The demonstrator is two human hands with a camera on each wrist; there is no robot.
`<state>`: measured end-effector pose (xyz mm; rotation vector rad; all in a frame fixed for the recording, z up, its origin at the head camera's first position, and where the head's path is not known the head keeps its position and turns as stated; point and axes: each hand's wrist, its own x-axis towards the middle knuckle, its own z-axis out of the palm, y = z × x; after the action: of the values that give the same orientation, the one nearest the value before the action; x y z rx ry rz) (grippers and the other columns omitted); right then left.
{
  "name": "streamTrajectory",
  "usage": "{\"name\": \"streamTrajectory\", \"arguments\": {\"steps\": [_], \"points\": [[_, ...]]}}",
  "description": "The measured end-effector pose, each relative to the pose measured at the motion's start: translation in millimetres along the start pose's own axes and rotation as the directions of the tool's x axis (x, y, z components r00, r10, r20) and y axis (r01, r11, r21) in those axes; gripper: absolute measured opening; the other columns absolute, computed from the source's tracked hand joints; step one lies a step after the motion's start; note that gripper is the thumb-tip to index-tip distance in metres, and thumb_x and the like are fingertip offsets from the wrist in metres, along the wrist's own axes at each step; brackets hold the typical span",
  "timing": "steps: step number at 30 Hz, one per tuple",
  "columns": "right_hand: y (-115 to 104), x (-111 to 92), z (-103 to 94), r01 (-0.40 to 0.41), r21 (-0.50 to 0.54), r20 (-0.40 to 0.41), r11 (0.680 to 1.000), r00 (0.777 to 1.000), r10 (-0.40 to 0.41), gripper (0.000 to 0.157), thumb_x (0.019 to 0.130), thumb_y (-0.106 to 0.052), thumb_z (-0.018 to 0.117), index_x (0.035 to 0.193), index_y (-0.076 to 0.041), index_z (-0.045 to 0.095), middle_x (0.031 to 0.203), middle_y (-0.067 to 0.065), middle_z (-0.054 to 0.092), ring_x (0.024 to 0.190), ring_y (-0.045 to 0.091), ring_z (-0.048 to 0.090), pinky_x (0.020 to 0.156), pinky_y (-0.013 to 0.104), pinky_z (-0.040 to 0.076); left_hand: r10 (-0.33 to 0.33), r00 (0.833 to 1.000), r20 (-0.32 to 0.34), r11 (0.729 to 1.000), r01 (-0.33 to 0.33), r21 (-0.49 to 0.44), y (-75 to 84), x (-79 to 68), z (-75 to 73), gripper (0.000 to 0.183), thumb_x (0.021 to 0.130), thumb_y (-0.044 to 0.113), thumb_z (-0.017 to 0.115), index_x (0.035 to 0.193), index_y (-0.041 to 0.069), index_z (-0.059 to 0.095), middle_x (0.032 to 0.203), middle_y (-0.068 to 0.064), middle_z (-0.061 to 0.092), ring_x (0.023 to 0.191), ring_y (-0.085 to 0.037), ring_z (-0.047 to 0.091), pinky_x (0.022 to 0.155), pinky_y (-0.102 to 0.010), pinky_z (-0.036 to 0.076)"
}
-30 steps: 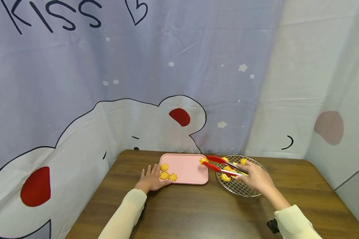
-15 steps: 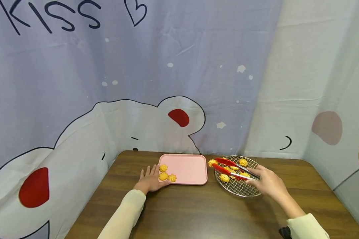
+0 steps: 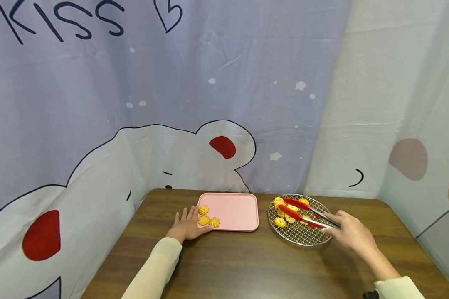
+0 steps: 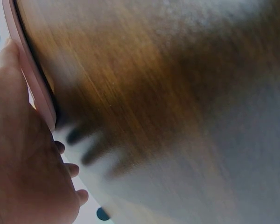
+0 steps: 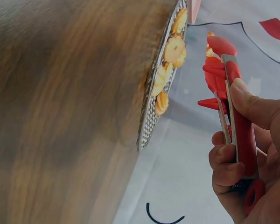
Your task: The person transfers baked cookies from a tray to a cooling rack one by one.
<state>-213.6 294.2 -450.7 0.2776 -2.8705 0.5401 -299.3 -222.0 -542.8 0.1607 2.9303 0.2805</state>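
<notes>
Red tongs hold a piped cookie above the wire rack

From the head view, we see the right hand [image 3: 353, 232] with fingers curled round red-and-silver tongs [image 3: 293, 213], a swirled yellow cookie [image 3: 279, 202] at their tips over the left rear of the round wire rack [image 3: 303, 238]. More cookies [image 3: 280, 222] lie on the rack. The left hand [image 3: 187, 227] has its fingers spread beside the left end of a pink rectangular tray [image 3: 233, 209], thumb at the near rim; three piped cookies [image 3: 203, 220] sit close together in that corner.

The right wrist view gives us what the head view hides: a red ring [image 5: 255, 196] at the handle's end, pointed red prongs [image 5: 208, 103] on the arms, and the tongs raised well clear of the mesh. The left wrist view shows us the thumb touching the tray's rim and the fingertips' dark shadows on the table.

Beneath lies a brown wood-grain table [image 3: 247, 265] with rounded corners. Behind it hangs a lavender and white cloth backdrop [image 3: 254, 74], lettered "KISS" with a heart and cartoon animals with red ears
</notes>
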Motion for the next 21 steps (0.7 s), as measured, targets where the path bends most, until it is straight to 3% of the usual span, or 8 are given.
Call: {"name": "streamTrajectory", "arguments": {"steps": [12, 21], "points": [[23.2, -12.4, -5.0, -0.046, -0.011, 0.005, 0.999, 0.999, 0.046, 0.063, 0.082, -0.045, 0.081, 0.133, -0.009, 0.068, 0.093, -0.004, 0.058, 0.075, 0.018, 0.054, 0.055, 0.035, 0.039, -0.004, 1.0, -0.001, 1.0, 0.004, -0.003, -1.8, 1.1, 2.2, 0.115, 0.087, 0.086, 0.04, 0.163, 0.005, 0.009, 0.168, -0.017, 0.015, 0.155, -0.042, 0.007, 0.121, -0.063, -0.002], [42.3, -18.4, -6.1, -0.083, -0.025, 0.0, 0.996, 0.997, 0.083, 0.065, 0.082, -0.045, 0.081, 0.133, -0.008, 0.067, 0.097, 0.001, 0.06, 0.08, 0.026, 0.061, 0.053, 0.037, 0.041, -0.006, 1.0, 0.005, 1.0, 0.006, -0.006, 1.7, -3.2, -2.0, 0.119, 0.085, 0.089, 0.037, 0.163, 0.004, 0.008, 0.168, -0.018, 0.015, 0.155, -0.042, 0.007, 0.121, -0.062, -0.003]]}}
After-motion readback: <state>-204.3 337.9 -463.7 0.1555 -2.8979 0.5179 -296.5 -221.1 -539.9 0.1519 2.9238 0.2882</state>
